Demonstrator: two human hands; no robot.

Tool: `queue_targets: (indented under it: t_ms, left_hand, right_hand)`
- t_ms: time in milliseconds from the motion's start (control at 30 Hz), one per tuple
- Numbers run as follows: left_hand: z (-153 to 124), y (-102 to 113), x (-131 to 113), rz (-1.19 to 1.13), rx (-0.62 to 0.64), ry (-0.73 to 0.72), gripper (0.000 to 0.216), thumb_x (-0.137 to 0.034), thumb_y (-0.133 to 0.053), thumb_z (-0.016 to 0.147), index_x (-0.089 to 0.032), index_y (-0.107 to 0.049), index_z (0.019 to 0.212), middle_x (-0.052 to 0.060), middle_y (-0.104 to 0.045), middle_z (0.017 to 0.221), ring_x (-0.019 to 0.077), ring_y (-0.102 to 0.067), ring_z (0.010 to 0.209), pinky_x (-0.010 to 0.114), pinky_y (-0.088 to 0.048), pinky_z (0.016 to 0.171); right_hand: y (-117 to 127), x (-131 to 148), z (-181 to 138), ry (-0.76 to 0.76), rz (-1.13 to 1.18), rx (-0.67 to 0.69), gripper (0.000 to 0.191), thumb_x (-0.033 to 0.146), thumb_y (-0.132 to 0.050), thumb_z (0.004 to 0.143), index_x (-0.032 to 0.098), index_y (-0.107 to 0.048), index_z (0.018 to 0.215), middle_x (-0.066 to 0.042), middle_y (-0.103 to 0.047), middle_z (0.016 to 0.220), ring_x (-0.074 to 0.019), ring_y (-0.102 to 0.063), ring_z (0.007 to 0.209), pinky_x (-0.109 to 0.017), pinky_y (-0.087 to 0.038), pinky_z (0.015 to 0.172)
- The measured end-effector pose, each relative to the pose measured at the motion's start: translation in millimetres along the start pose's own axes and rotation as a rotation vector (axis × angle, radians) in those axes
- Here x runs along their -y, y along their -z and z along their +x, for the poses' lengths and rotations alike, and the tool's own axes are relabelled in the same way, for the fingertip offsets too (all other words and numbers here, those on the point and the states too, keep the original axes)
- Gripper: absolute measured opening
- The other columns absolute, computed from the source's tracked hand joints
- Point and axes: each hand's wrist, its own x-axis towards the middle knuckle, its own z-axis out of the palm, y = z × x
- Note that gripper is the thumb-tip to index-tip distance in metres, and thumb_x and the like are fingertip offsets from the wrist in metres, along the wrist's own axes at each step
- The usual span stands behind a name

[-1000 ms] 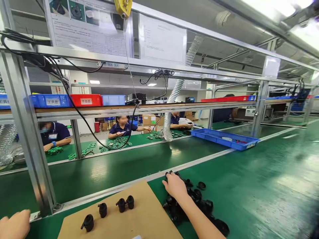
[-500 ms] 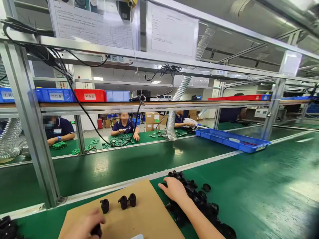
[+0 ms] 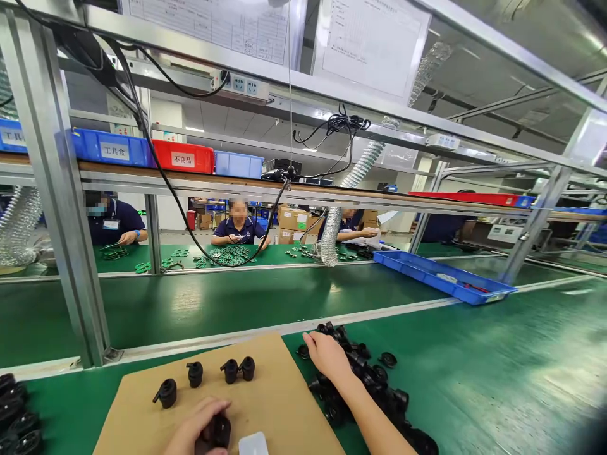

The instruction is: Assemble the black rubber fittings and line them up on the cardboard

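My left hand (image 3: 202,430) is low over a brown cardboard sheet (image 3: 265,385), its fingers wrapped round a black plastic part (image 3: 222,432). Beyond it, several small black cylindrical parts with side spouts stand on the cardboard, among them a near-left one (image 3: 167,393) and one farther back (image 3: 195,374). My right hand (image 3: 328,357) is at the left edge of a heap of black plastic parts (image 3: 379,385). Its fingers are curled downward, and whatever is in them is hidden. A white flat object (image 3: 253,443) lies on the cardboard beside my left hand.
More black parts (image 3: 19,411) lie at the lower left. A metal post (image 3: 66,208) and shelf rail (image 3: 265,189) frame the bench. A long blue tray (image 3: 441,278) sits farther back right. Co-workers sit across the green belt (image 3: 227,303) near green circuit boards (image 3: 232,254).
Another black part now stands on the cardboard at the near left. My left hand has moved right and holds a black part. My right hand stays at the heap, fingers more curled. The view has shifted.
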Motion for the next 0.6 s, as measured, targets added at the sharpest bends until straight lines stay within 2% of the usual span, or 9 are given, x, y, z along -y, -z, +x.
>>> queue_targets:
  t_ms: [100,267,367,500,600]
  left_hand:
    - [2,2,5,0.063,0.035,-0.011,0.059,-0.041,-0.088,0.084,-0.039,-0.073,0.141,0.010,-0.080,0.131,0.0314,-0.079,0.103,0.033,-0.064,0.076]
    - [9,7,-16,0.142,0.041,-0.031,0.034,-0.043,-0.087,0.085,-0.029,-0.081,0.116,0.010,-0.082,0.112,0.0305,-0.077,0.102,0.036,-0.065,0.089]
    - [9,5,-31,0.084,-0.001,0.049,0.030,-0.043,-0.088,0.081,-0.026,-0.080,0.105,0.008,-0.081,0.106,0.0280,-0.074,0.098,0.035,-0.063,0.090]
    - [5,-3,-38,-0.036,-0.066,0.218,0.030,-0.040,-0.090,0.075,-0.023,-0.076,0.096,0.004,-0.077,0.097,0.0229,-0.068,0.089,0.030,-0.057,0.083]
    - [3,-8,-38,-0.179,-0.089,0.330,0.033,-0.041,-0.089,0.077,-0.020,-0.076,0.099,0.003,-0.073,0.090,0.0196,-0.063,0.082,0.029,-0.053,0.077]
  right_hand:
    - [-2,0,2,-0.025,-0.014,-0.020,0.049,0.042,-0.044,0.120,0.017,-0.078,0.095,-0.010,-0.084,0.096,-0.0267,-0.080,0.094,-0.037,-0.057,0.082]
    - [1,10,-3,0.009,-0.009,0.000,0.047,0.046,-0.053,0.115,0.017,-0.082,0.093,-0.017,-0.085,0.097,-0.0342,-0.081,0.097,-0.037,-0.053,0.079]
    - [2,18,-10,0.059,0.014,0.036,0.037,0.045,-0.061,0.111,0.018,-0.083,0.098,-0.017,-0.085,0.099,-0.0354,-0.081,0.099,-0.036,-0.053,0.080]
    - [3,21,-16,0.097,0.084,0.073,0.019,0.035,-0.077,0.095,0.018,-0.081,0.103,-0.017,-0.083,0.106,-0.0379,-0.078,0.105,-0.038,-0.053,0.084]
    - [6,22,-16,0.085,0.206,0.048,0.018,0.032,-0.071,0.093,0.016,-0.077,0.100,-0.016,-0.080,0.095,-0.0366,-0.076,0.094,-0.041,-0.052,0.082]
